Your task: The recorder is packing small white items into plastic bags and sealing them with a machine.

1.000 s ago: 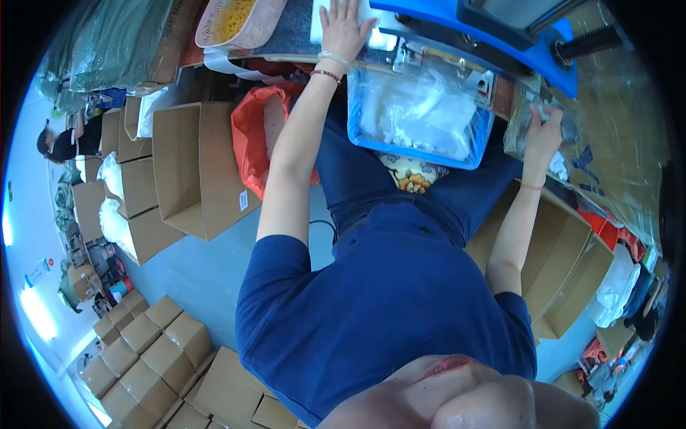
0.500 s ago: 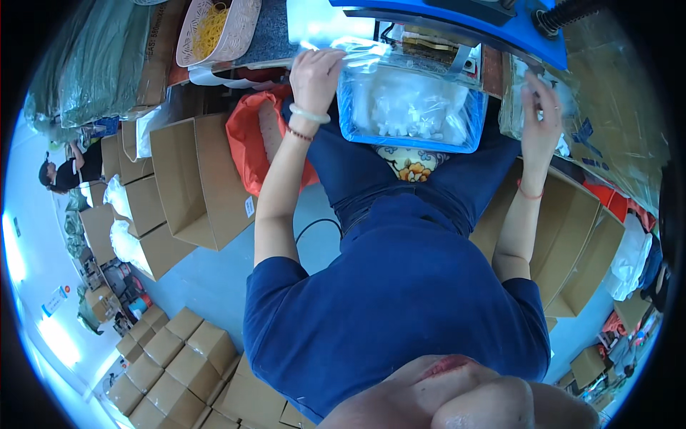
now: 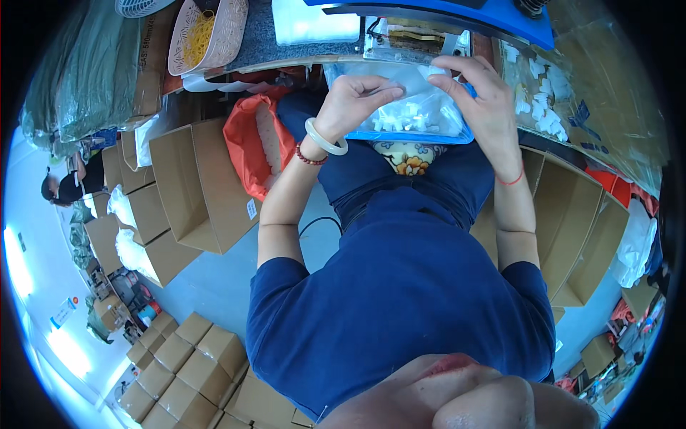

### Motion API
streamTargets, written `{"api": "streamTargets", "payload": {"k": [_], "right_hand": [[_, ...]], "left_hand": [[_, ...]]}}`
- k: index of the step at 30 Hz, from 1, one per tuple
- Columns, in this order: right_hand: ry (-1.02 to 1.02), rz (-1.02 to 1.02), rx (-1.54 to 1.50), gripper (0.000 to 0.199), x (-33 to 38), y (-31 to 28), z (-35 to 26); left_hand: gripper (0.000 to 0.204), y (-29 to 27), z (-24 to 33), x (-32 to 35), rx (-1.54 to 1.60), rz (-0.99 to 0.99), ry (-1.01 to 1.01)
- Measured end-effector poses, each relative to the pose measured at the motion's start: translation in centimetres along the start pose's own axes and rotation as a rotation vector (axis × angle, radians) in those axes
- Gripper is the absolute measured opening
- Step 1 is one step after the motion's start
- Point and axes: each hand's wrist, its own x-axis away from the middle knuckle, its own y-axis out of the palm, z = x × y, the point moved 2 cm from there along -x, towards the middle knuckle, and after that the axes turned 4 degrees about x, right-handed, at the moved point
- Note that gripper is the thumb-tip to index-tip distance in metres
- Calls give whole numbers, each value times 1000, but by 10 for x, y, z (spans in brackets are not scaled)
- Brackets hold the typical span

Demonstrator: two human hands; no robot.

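My left hand (image 3: pixel 355 106) is pinched over the blue tub (image 3: pixel 400 136), thumb and index finger together on a clear plastic bag (image 3: pixel 386 71) whose outline is hard to see. Just opposite, the fingers of my right hand (image 3: pixel 482 96) curl around a small white piece (image 3: pixel 431 70), partly covered by the fingertips. Below both hands, the tub sits on my lap and holds small white pieces (image 3: pixel 411 118) and clear film. More white pieces (image 3: pixel 544 107) lie on the surface to the right of my right hand.
A blue machine (image 3: pixel 457 14) overhangs the bench ahead. At the bench's left stands a pale basket (image 3: pixel 230 43) of yellow rubber bands (image 3: pixel 200 43), near a white stack of bags (image 3: pixel 314 21). A red bag (image 3: pixel 243 143) and open cartons (image 3: pixel 193 179) flank my legs; a person (image 3: pixel 75 179) is far left.
My right hand has come from the white pieces on the right to above the tub, with a small white piece. My left hand has moved down and right, drawing the clear bag from the bench edge.
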Motion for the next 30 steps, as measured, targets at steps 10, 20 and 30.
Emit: {"api": "streamTargets", "payload": {"k": [10,20,30], "right_hand": [[310,-32,40,28,-8,8,66],[26,230,622,25,13,-29,149],[281,114,853,31,8,-18,167]], "left_hand": [[28,31,-39,-26,791,-278,-366],[24,41,-43,-55,906,-168,-341],[30,31,-48,-45,839,-108,-302]]}}
